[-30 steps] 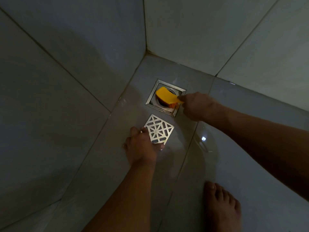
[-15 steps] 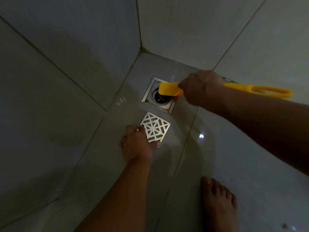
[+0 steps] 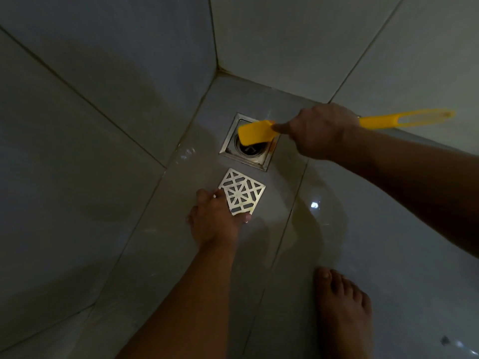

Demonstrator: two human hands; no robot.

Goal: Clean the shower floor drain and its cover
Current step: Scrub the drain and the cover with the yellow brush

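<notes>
Right hand (image 3: pixel 320 130): grip closed around the handle of a yellow brush (image 3: pixel 256 132), forefinger laid along it; the looped handle end projects past the wrist toward the wall. Brush head sits over the open drain (image 3: pixel 250 147), a square steel frame set in the floor near the corner. Left hand (image 3: pixel 213 221): fingertips pinching the edge of the lattice drain cover (image 3: pixel 242 194), which lies on the wet floor tile (image 3: pixel 166 244) just beside the drain. A bare foot (image 3: pixel 343 304) stands nearer the camera, to the right.

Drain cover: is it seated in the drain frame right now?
No, the drain cover lies on the floor tile beside the open drain, with the left hand on its edge.
</notes>
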